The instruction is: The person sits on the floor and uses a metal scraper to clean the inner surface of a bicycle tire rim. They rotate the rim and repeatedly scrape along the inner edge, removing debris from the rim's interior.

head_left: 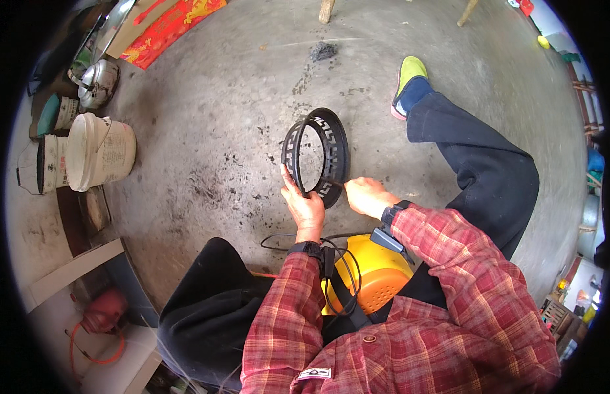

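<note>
My left hand (303, 211) grips the near left rim of a black ring (338, 147) with a cut-out meander pattern, like a stove wind guard. The ring is held tilted over the concrete floor, its opening facing partly up at me. At the ring's lower right side, my right hand (368, 195) is closed around a thin dark tool (337, 182). The tool's tip reaches to the ring's wall; it is blurred, so its kind is unclear. Both wrists wear black straps with devices, and a black cable (356, 276) loops by the left one.
Dark flakes (228, 158) lie scattered on the concrete floor (196, 118). Farther off sits a grey fibrous tuft (323, 50). Plastic buckets (115, 152) and a metal kettle (99, 83) line the left side. A yellow-orange plastic object (379, 280) is between my legs.
</note>
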`<move>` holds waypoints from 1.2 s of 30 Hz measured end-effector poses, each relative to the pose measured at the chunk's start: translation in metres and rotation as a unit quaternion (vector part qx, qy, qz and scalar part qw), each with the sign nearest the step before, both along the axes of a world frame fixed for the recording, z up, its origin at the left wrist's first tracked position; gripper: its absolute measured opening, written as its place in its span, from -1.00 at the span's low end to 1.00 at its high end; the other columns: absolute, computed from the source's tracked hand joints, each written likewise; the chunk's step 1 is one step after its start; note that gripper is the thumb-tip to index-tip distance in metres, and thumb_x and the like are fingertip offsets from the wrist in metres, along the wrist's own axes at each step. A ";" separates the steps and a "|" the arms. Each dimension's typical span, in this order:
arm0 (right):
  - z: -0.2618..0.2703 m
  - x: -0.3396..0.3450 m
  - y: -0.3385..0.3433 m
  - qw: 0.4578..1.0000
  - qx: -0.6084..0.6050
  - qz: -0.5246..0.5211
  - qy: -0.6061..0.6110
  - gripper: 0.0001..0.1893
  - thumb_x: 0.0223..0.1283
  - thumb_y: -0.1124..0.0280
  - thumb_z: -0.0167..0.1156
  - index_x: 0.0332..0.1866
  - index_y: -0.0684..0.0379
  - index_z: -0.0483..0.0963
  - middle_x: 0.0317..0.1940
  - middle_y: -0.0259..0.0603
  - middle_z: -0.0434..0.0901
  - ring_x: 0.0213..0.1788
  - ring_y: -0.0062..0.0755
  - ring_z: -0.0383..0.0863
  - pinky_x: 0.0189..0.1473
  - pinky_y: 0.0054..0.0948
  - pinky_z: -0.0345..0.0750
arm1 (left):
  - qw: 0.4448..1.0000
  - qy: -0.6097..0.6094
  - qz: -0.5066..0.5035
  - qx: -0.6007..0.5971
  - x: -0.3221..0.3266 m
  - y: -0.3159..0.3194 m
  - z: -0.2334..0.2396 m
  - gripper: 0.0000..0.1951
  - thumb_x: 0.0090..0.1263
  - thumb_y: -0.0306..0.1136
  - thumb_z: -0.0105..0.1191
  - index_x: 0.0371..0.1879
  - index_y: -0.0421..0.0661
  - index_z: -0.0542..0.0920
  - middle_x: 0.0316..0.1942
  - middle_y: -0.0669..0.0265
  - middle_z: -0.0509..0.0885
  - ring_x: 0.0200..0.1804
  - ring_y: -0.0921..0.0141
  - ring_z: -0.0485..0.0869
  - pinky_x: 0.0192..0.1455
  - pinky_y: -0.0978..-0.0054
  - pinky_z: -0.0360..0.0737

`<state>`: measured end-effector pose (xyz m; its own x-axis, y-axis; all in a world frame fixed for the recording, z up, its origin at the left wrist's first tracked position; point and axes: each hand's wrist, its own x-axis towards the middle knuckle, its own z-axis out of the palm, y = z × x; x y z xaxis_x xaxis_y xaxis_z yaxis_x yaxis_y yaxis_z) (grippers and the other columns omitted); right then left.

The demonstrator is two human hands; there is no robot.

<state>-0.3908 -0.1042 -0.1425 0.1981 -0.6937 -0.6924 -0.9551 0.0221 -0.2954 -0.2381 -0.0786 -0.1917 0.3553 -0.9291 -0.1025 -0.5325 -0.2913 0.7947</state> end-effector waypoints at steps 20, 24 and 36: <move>0.090 -0.012 -0.042 0.970 -0.165 -0.030 -0.174 -0.67 0.09 0.45 0.03 -0.04 0.20 0.59 -0.17 0.11 0.64 -0.08 0.09 0.64 -0.06 -0.12 0.56 | 0.845 0.448 0.231 0.181 0.089 -0.003 -0.009 -0.71 0.12 -0.60 -0.13 -0.13 -0.31 0.38 -0.34 0.11 0.55 -0.46 0.15 0.67 -0.60 0.10 0.68; 0.088 -0.003 -0.038 0.990 -0.125 0.026 -0.053 -0.68 0.09 0.44 0.03 -0.06 0.14 0.62 -0.19 0.07 0.66 -0.09 0.06 0.66 -0.05 -0.13 0.56 | 0.912 0.371 0.154 0.079 0.054 0.006 -0.021 -0.57 0.08 -0.63 -0.15 0.00 -0.11 0.40 -0.36 0.30 0.48 -0.53 0.38 0.58 -0.48 0.37 0.66; 0.072 -0.021 -0.023 0.977 -0.203 0.055 0.035 -0.71 0.34 0.41 -0.12 -0.05 0.24 0.55 -0.30 0.09 0.66 -0.20 0.07 0.68 -0.16 -0.10 0.59 | 0.921 0.380 0.078 -0.037 0.034 -0.014 -0.006 -0.11 0.06 -0.68 -0.06 0.50 0.10 0.08 -0.24 0.35 0.39 -0.26 0.45 0.51 -0.18 0.52 0.56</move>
<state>-0.4120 -0.1269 -0.0708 0.2489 -0.8912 -0.3791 -0.9634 -0.1874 -0.1918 -0.2039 -0.0922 -0.1972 0.3379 -0.8868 -0.3152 0.2288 -0.2475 0.9415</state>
